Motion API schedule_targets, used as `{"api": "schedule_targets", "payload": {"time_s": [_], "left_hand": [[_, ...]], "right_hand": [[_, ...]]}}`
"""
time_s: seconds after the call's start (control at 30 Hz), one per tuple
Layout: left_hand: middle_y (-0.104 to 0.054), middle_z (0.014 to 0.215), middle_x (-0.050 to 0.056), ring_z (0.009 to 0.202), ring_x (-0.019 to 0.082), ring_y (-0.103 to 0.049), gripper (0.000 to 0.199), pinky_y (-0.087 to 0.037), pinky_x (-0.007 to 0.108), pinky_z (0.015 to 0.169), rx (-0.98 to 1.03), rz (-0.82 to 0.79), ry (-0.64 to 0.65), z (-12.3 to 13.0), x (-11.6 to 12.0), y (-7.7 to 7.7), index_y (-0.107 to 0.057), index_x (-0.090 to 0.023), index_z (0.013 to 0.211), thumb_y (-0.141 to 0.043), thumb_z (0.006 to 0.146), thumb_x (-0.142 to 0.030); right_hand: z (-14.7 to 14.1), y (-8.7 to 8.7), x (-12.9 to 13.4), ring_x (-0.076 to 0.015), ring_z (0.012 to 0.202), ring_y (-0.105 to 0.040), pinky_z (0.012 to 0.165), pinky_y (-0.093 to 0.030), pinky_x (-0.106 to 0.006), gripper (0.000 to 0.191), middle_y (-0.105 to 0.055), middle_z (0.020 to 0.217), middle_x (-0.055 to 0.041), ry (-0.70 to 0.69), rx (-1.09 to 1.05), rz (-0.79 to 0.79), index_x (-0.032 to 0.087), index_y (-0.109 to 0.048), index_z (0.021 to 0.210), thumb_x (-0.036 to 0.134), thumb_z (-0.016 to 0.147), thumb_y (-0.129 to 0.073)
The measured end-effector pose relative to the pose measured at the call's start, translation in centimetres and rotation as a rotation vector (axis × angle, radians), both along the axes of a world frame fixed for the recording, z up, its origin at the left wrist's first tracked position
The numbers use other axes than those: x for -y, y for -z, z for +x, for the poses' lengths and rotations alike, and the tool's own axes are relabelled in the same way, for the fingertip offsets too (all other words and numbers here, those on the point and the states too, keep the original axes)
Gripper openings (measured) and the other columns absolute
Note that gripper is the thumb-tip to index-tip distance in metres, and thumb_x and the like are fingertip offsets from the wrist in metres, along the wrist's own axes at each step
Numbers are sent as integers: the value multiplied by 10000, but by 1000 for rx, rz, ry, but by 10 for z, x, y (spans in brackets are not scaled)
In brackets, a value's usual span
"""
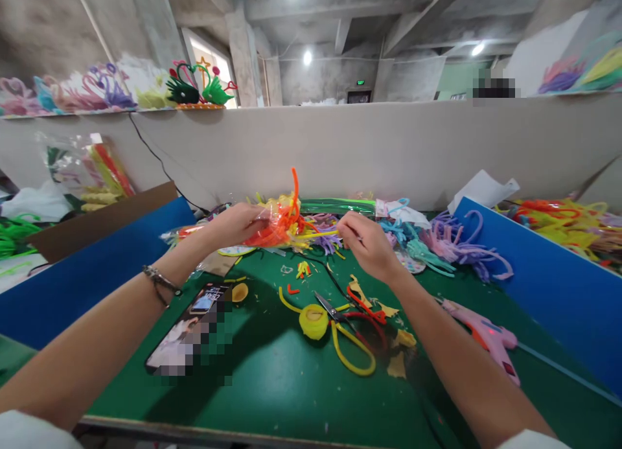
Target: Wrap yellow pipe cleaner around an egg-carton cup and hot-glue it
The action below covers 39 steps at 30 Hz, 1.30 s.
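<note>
"What's the step in hand?"

"Looks like sorting or drawing out stems. The right hand [368, 241] has its fingers curled in, seemingly pinching the end of a yellow stem [315, 234]. That stem runs left to the orange stems [282, 223], at the back of the tabletop [272, 397]."

"And the left hand [240, 221]?"

"It rests at the clear wrap around the orange stems, fingers bent forward. Its fingertips are lost in the shine, so I can't tell how firmly it grips."

"What does the next move call for?"

"I'd say a steady left hand on the bundle and a light pull from the right, so neighbouring stems don't snag."

"Is there room?"

"Not much behind: the pale partition [369, 144] stands just past the pile. Blue panels flank the work, the left one [107, 267] and the right one [544, 261] both slanting outward toward the front. The best room is the bare green near the front edge [218, 429]."

"Anything in the way there?"

"The scissors [332, 311] lie with blades apart beside a yellow coil [313, 322], between the forearms. The phone [187, 335] is under the left forearm, and the glue gun [488, 339] lies beyond the right one."
</note>
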<state>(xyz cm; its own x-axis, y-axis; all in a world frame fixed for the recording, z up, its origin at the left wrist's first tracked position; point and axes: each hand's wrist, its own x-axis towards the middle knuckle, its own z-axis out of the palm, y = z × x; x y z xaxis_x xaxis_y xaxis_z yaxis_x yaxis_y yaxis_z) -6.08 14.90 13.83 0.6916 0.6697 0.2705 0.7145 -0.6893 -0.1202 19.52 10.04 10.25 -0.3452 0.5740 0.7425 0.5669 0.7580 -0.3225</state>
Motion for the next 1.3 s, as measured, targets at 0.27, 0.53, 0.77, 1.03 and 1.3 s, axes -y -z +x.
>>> {"api": "schedule_targets", "payload": {"time_s": [0.27, 0.53, 0.77, 1.03, 1.3], "left_hand": [[-645, 826, 68, 780, 172, -601, 265, -451, 250, 710, -66, -29, -118, -25, -16, 15, -596, -178, 778, -335, 822, -165], [-623, 1098, 142, 1066, 243, -560, 349, -415, 332, 921, -87, -100, -246, -60, -34, 54, -602, -138, 1015, -375, 764, -53], [-587, 1171, 135, 1108, 276, -527, 444, -420, 394, 922, -110, -151, -253, -57, -20, 100, -565, -168, 1139, -407, 735, -73], [-469, 1316, 109, 1216, 265, -425, 534, -340, 421, 1007, 171, -223, -124, -25, 52, 125, -370, -220, 1311, -480, 796, -313], [-504, 1270, 137, 1194, 314, -431, 612, -319, 481, 987, 345, -332, -238, 27, 89, 135, -451, -170, 1251, -633, 720, -411]], "right_hand": [[47, -3, 11, -91, 458, -448, 487, -359, -217, 367, -462, 487, 47, 142, -209, -93, 208, -451, 616, 442, 888, -371], [91, -15, 47, -105, 429, -458, 429, -349, -240, 329, -498, 456, 13, 451, -318, -126, 233, -497, 562, 403, 843, -469], [86, -23, 74, -74, 317, -369, 350, -297, -211, 266, -425, 379, 65, 635, -342, -2, 221, -483, 557, 316, 805, -499], [76, 33, 80, -112, 408, -448, 441, -299, -241, 241, -506, 452, 13, 762, 310, 603, 201, -526, 677, 235, 892, -423], [65, 96, 97, -83, 445, -549, 484, -351, -204, 415, -594, 511, 11, 400, 679, 215, 185, -530, 627, 227, 958, -284]]}}
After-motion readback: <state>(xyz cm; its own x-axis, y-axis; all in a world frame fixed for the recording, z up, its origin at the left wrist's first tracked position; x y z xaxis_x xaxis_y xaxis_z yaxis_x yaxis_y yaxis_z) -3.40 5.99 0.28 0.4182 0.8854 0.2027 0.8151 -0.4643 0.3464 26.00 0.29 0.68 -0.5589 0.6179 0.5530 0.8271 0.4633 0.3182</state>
